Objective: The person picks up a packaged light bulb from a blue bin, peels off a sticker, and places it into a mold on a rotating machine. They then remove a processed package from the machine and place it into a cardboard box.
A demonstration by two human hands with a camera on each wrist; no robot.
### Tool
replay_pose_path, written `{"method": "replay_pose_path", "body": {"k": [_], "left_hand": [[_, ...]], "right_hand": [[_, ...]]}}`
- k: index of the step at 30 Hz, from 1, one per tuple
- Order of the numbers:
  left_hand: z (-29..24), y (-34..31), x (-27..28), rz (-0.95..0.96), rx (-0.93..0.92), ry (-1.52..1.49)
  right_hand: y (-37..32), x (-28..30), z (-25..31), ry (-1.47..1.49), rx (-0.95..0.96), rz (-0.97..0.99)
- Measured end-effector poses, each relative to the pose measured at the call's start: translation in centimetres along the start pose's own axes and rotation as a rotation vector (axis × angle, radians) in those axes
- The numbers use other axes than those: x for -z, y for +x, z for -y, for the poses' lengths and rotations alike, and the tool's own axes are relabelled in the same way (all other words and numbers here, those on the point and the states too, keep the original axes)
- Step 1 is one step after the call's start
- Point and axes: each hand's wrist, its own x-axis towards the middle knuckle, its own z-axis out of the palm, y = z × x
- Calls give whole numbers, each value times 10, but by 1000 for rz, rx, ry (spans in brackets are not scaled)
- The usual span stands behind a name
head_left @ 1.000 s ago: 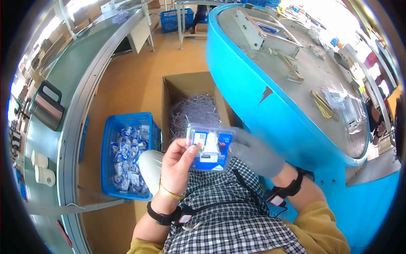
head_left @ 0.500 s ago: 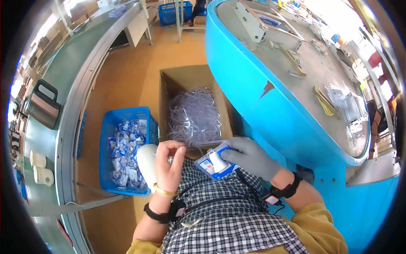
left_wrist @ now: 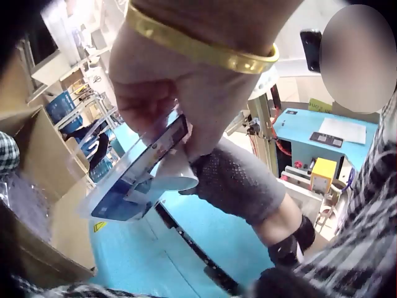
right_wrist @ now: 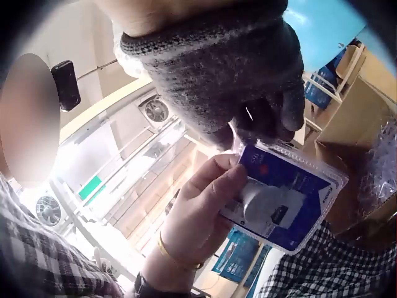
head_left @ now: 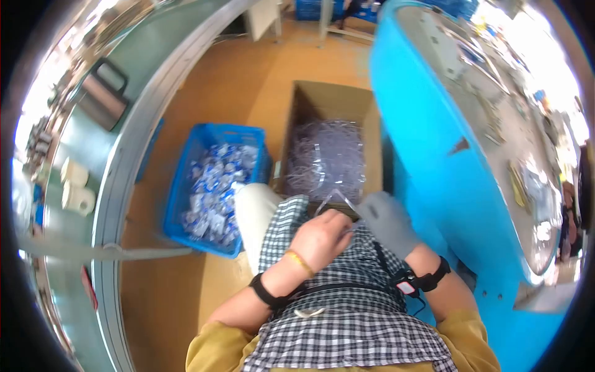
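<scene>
Change: blue-card clear plastic blister pack [right_wrist: 282, 198] is being lowered from eye level to lap | it is being pinched by bare left grip [right_wrist: 198, 217] and grey-gloved right grip [right_wrist: 229, 68] | viewing judged finished.

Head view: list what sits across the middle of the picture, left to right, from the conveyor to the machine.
White paper rolls → conveyor rim → blue crate of small packs → cardboard box of clear plastic scrap → blue machine.

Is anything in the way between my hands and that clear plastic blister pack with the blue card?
Nothing visible: the bare left hand and grey-gloved right hand both pinch the clear blue-card blister pack directly.
</scene>
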Motion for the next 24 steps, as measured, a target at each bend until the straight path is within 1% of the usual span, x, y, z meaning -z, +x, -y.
{"method": "replay_pose_path", "body": {"k": [1,3,4,5,7,8,9,11,12,13,15,16,17,19,20,21,22,24], "left_hand": [[3,-4,3,4,22,0],[7,-12,16,-55,113,-8],[9,-14,22,-91,171,-40],[13,-17,27,-113,193,-27],[24,-23,33,-132,151,14],[26,-25,32,-108,149,5],[26,-26,32,-105,142,-5],[24,-27,31,-96,169,5],[26,-29,30,-92,160,9],[27,-30,30,-106,170,13],[29,-31,30,-120,141,6],[29,-31,32,-141,141,-2],[30,-31,35,-146,143,-4],[32,-32,45,-175,171,-47],[32,-35,52,-239,154,-62],[38,-40,57,-322,148,-29],[42,-47,67,-373,201,-13],[54,-62,90,-479,365,37]], "right_hand": [[4,-5,-7,-58,-53,-22],[14,-19,-43,28,-170,-5],[16,-17,-40,202,-238,59],[19,-18,-28,209,-216,83],[21,-18,5,610,-234,209],[24,-14,28,521,-74,204],[26,-15,38,525,-61,222],[30,-20,51,137,112,287],[31,-29,44,178,144,245],[31,-34,41,178,157,257],[33,-41,37,262,45,235],[35,-42,38,302,-43,235],[38,-47,34,299,-41,239],[48,-60,14,230,-60,86],[55,-62,7,221,-67,77],[63,-61,-1,247,-128,39],[70,-58,-12,265,-196,-12],[82,-63,-49,225,-284,-39]]}}
